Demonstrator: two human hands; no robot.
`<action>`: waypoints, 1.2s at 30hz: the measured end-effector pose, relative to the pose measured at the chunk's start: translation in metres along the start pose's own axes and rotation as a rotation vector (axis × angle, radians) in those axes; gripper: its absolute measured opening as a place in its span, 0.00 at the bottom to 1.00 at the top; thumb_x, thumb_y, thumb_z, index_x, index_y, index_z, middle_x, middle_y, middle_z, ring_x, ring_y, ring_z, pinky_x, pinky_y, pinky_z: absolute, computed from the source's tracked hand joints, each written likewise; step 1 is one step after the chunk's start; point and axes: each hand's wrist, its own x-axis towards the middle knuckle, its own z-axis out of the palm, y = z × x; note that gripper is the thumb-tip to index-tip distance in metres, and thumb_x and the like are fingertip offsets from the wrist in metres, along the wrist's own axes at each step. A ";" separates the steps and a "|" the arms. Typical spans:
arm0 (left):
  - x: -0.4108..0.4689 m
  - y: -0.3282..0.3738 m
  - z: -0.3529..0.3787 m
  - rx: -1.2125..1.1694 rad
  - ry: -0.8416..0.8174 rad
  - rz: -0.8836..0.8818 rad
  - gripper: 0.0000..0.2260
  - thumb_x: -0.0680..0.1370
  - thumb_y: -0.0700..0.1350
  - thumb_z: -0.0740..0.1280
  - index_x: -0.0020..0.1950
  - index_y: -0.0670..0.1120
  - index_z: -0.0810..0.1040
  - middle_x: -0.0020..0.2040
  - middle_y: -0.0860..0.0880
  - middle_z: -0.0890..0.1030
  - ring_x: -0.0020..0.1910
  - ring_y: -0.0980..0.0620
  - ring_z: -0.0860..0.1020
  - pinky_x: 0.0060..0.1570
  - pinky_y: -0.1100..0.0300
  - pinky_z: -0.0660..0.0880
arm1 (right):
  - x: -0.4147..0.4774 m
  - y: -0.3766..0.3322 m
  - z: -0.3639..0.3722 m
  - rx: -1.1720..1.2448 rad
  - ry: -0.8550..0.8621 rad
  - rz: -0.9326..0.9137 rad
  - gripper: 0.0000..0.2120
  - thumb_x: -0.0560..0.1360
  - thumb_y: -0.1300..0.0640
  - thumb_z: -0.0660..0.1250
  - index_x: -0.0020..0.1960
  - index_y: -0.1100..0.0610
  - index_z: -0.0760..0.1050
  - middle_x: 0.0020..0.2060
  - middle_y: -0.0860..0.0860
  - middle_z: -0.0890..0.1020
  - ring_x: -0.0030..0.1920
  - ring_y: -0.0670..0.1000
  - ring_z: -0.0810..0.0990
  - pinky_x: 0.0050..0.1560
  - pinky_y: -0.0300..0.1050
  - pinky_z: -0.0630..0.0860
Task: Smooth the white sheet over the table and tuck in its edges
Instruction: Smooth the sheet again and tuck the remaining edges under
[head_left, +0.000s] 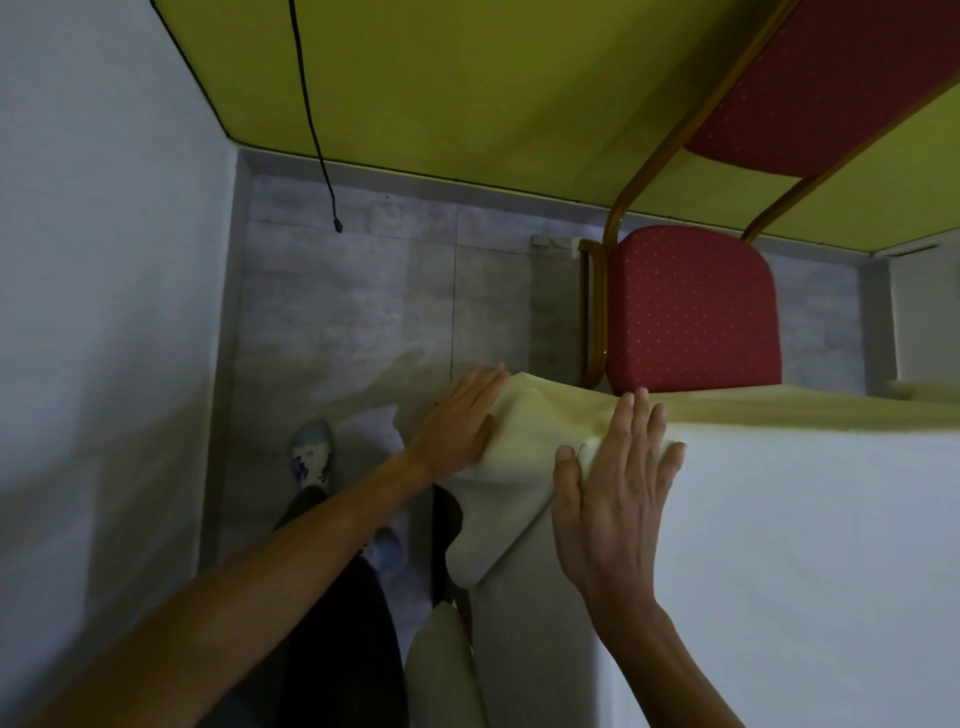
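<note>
The white sheet (810, 545) covers the table top at the right and hangs in loose folds over the table's far left corner. My left hand (460, 421) presses flat against the hanging fold at that corner, fingers together and pointing away from me. My right hand (613, 478) lies flat on the sheet at the table's left edge, fingers spread, with a small pinch of cloth bunched beside the thumb. The table itself is hidden under the sheet.
A red upholstered chair (696, 312) with a wooden frame stands close behind the table's far edge. A grey wall (104, 312) runs along the left, leaving a narrow strip of tiled floor (363, 301) where my feet stand. A black cord (317, 130) dangles ahead.
</note>
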 end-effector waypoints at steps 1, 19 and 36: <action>-0.003 0.016 -0.007 -0.052 0.041 0.087 0.27 0.79 0.40 0.56 0.79 0.42 0.56 0.80 0.45 0.57 0.80 0.46 0.53 0.78 0.46 0.53 | 0.000 0.000 0.000 -0.001 -0.003 -0.001 0.33 0.82 0.44 0.49 0.81 0.60 0.50 0.82 0.55 0.52 0.82 0.55 0.45 0.80 0.63 0.43; -0.019 0.087 -0.029 -0.294 0.149 0.289 0.18 0.75 0.35 0.66 0.65 0.43 0.76 0.59 0.46 0.81 0.58 0.49 0.78 0.62 0.55 0.74 | 0.000 0.002 0.002 -0.006 0.002 0.000 0.33 0.82 0.41 0.47 0.81 0.59 0.52 0.82 0.54 0.53 0.82 0.54 0.46 0.80 0.60 0.41; 0.041 -0.016 0.035 0.116 0.016 0.036 0.11 0.72 0.45 0.63 0.37 0.48 0.85 0.34 0.45 0.83 0.33 0.45 0.81 0.38 0.59 0.74 | 0.000 0.003 0.003 -0.010 -0.013 0.010 0.32 0.82 0.43 0.49 0.81 0.59 0.53 0.81 0.54 0.54 0.82 0.54 0.46 0.80 0.64 0.44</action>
